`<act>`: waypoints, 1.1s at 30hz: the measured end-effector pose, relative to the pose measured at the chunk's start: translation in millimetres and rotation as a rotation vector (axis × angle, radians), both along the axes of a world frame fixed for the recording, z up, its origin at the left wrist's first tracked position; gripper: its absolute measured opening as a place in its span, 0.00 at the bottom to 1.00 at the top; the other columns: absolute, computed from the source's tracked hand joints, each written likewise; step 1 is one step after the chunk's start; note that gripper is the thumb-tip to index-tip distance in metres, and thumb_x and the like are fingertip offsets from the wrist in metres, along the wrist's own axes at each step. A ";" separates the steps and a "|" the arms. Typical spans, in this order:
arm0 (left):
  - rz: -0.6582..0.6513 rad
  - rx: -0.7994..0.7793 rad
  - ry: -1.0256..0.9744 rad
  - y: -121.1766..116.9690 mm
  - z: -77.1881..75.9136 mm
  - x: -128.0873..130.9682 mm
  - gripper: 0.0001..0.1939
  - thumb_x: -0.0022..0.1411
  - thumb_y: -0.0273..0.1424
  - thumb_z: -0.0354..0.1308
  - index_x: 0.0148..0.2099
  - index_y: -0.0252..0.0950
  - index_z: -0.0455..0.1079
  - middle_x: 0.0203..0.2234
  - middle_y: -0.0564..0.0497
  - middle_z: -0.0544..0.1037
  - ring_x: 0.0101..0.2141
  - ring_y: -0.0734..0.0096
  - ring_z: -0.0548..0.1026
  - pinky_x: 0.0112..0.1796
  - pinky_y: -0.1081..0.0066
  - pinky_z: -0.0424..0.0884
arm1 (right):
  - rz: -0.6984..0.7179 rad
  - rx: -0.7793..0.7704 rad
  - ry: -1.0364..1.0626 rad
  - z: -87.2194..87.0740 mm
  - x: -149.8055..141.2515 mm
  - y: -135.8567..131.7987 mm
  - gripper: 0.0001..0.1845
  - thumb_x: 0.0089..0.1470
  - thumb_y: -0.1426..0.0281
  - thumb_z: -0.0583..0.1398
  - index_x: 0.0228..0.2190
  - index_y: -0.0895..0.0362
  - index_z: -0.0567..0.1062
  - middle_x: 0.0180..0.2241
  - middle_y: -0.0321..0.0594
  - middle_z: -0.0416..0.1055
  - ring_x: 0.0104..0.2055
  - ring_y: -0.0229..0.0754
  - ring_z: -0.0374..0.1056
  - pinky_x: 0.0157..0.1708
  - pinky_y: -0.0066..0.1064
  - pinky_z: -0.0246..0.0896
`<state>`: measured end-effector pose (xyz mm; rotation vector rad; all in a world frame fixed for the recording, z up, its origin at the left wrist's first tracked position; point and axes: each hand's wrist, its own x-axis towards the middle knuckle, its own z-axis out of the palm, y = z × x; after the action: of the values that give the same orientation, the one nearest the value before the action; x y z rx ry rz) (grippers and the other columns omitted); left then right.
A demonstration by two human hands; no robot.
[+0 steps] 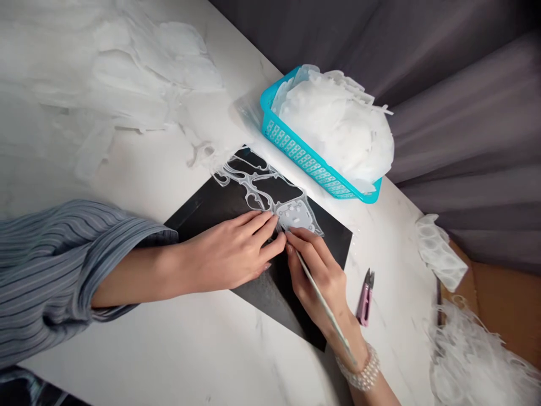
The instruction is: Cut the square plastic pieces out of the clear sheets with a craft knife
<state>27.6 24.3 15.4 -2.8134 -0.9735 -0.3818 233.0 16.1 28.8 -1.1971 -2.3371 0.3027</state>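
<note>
A translucent plastic sheet [249, 179] with curved cut-out openings lies on a black mat [198, 208]. At its near right end is a frosted piece [293, 217] with small holes and slots. My left hand [236, 248] rests flat over the sheet's near edge, fingers stretched, fingertips beside the frosted piece. My right hand [315, 276] is closed around a long, thin, pale stick-like tool [323, 307]. The tool slants back over the wrist, and its tip is hidden by the fingers at the frosted piece's edge.
A blue basket [296, 149] heaped with frosted pieces stands behind the mat. Stacked translucent sheets [105, 73] cover the left back. Pink-handled thread snips [366, 299] lie right of my right hand. Clear plastic scraps [477, 355] pile by a cardboard box [502, 304] on the right.
</note>
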 end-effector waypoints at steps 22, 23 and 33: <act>0.012 -0.022 -0.101 -2.2 -17.3 -2.1 0.28 0.71 0.39 0.45 0.61 0.22 0.68 0.58 0.30 0.71 0.60 0.41 0.67 0.59 0.49 0.61 | -0.102 -0.273 0.221 6.3 4.3 18.5 0.17 0.63 0.75 0.55 0.50 0.53 0.78 0.54 0.46 0.76 0.59 0.49 0.69 0.61 0.43 0.64; 0.012 -0.028 -0.091 -2.1 -16.9 -2.6 0.28 0.71 0.39 0.45 0.63 0.23 0.66 0.60 0.30 0.70 0.60 0.42 0.66 0.59 0.49 0.61 | -0.194 -0.294 0.338 8.5 17.9 23.9 0.16 0.64 0.72 0.55 0.48 0.52 0.79 0.52 0.43 0.77 0.56 0.48 0.73 0.59 0.42 0.66; -0.040 -0.098 -0.159 7.3 -6.5 -5.1 0.24 0.71 0.36 0.47 0.60 0.27 0.70 0.57 0.34 0.73 0.58 0.45 0.69 0.55 0.50 0.66 | -0.682 -0.479 1.078 24.4 142.3 5.3 0.07 0.53 0.68 0.68 0.36 0.55 0.80 0.29 0.39 0.80 0.35 0.44 0.80 0.36 0.35 0.79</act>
<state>22.4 31.6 8.8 -2.9317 -0.9931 -0.5860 375.3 21.3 53.2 -1.4415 -0.8965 0.9843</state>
